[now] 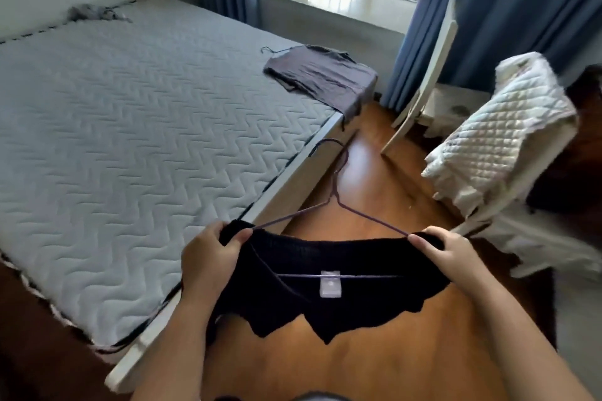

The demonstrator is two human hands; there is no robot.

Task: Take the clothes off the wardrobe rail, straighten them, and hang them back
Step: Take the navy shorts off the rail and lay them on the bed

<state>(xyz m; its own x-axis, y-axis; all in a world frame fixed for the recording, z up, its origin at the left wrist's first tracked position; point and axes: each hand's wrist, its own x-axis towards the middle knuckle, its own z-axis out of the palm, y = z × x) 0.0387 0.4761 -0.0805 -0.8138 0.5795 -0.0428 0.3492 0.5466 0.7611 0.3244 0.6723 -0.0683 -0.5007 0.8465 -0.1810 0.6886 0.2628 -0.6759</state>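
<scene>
A black knitted top (329, 303) with a white neck label hangs on a thin purple wire hanger (335, 202), held out over the wooden floor. My left hand (211, 257) grips its left shoulder and my right hand (452, 254) pinches its right shoulder. The hanger's hook points away from me towards the bed. A dark brown garment (321, 75) on another wire hanger lies flat on the far corner of the bed. The wardrobe rail is out of view.
A bed with a grey quilted mattress (130, 127) fills the left side, with a small grey cloth (94, 13) near its head. A chair draped with a white quilted cover (498, 140) stands to the right. Blue curtains (508, 10) flank the window.
</scene>
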